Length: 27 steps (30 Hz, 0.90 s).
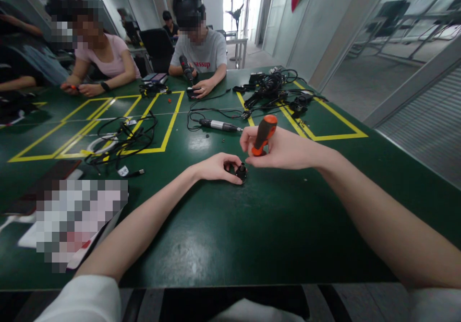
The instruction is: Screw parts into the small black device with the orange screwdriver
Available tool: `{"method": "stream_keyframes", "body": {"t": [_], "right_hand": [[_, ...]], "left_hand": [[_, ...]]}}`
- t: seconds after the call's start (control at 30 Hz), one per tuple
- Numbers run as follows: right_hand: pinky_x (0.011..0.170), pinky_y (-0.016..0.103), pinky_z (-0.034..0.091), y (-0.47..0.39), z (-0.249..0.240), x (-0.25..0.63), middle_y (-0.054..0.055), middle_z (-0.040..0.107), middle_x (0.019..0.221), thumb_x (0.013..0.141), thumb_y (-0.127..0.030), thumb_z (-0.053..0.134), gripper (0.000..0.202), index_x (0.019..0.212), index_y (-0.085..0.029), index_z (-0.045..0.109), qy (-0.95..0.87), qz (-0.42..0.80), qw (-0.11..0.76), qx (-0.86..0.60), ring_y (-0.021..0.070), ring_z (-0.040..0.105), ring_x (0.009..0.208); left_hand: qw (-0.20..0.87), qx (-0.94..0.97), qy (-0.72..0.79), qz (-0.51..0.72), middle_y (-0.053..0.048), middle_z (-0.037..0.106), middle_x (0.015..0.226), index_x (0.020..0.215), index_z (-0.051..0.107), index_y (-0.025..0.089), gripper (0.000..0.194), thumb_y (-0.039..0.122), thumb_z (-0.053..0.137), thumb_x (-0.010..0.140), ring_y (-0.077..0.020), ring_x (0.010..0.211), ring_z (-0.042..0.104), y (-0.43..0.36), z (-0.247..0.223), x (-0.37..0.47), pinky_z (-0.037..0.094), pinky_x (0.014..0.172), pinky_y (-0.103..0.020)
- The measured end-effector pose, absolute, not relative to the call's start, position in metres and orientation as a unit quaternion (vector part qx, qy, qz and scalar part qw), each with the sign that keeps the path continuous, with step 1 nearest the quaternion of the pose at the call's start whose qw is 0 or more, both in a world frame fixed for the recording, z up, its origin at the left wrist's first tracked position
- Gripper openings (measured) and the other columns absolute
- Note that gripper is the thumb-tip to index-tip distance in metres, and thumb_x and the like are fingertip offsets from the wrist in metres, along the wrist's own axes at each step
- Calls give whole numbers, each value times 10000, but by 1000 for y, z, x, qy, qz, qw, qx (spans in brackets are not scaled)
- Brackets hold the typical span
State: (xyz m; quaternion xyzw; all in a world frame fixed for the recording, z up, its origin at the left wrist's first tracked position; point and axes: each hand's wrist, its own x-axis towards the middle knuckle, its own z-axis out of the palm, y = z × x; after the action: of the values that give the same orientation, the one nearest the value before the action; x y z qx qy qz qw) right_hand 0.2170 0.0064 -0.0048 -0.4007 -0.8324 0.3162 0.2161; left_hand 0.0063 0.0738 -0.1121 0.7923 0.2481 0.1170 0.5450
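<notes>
My left hand (219,167) rests on the green table, its thumb and fingers closed around a small black part (241,172) with a short round post on top. Just to the right and above it is my right hand (279,149), which grips a screwdriver (265,134) with an orange and dark grey handle. The handle leans up and to the right, and its shaft is hidden. Beyond my hands lies a silver and black pen-shaped electric screwdriver (219,125) with a cord, its tip towards my right hand.
Tangled black cables (270,89) lie at the back right, more cables (124,137) at the left. A phone (45,185) and a blurred packet (82,221) are at the near left. Across the green table (201,245), one co-worker (200,51) holds a power screwdriver; another co-worker (104,55) sits left.
</notes>
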Motion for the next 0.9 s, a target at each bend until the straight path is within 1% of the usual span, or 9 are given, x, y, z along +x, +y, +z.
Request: {"method": "stream_keyframes", "body": {"t": [0.1,0.2,0.3,0.43,0.5,0.63,0.77,0.9], "right_hand": [[624,277,376,7,-5,216,-27,542,739,788,-252,679,144,853,-197,563,-839,317,218,-386,132,470,655],[615,274,357,7,-7,216,-36,519,712,820,-267,671,130,821,-195,562,-845,303,226,-380,120,451,634],[599,264,354,7,-8,217,-45,510,718,822,-246,662,115,880,-196,576,-843,302,226,-384,110,446,613],[603,260,383,7,-8,218,-34,544,764,783,-218,677,192,942,-196,572,-834,321,231,-384,118,477,634],[603,257,383,7,-8,218,-34,547,755,765,-190,673,175,913,-197,579,-834,333,227,-377,121,488,647],[566,257,330,6,-10,217,-63,494,635,788,-200,655,72,803,-200,585,-832,355,218,-367,109,442,577],[558,259,305,6,-11,217,-79,472,594,804,-242,668,89,834,-202,594,-817,362,224,-389,106,424,545],[587,263,338,6,-7,217,-57,514,673,792,-245,680,129,864,-196,584,-825,345,223,-389,113,455,600]], "left_hand": [[539,795,253,116,-27,756,949,1036,751,156,421,342,895,687,-149,804,653,74,-112,6,481,767,-273],[543,790,257,123,-27,755,954,1033,748,159,426,345,901,681,-159,831,665,74,-114,6,495,797,-286],[549,785,256,126,-25,755,960,1018,747,164,413,341,903,679,-164,856,675,74,-115,6,503,820,-292],[560,780,251,121,-26,753,950,1016,743,155,410,328,900,679,-157,837,668,73,-113,7,502,803,-287],[561,780,250,121,-18,747,926,996,743,156,396,323,899,673,-146,802,647,73,-111,8,489,769,-278],[556,782,251,129,-6,732,883,915,739,158,350,327,900,654,-136,765,605,73,-110,9,450,713,-261],[550,787,253,121,-12,736,894,968,748,150,386,336,892,661,-131,759,594,72,-109,8,433,711,-261],[552,785,254,119,-14,740,912,998,749,151,405,342,884,667,-142,791,618,73,-110,8,447,745,-272]]}}
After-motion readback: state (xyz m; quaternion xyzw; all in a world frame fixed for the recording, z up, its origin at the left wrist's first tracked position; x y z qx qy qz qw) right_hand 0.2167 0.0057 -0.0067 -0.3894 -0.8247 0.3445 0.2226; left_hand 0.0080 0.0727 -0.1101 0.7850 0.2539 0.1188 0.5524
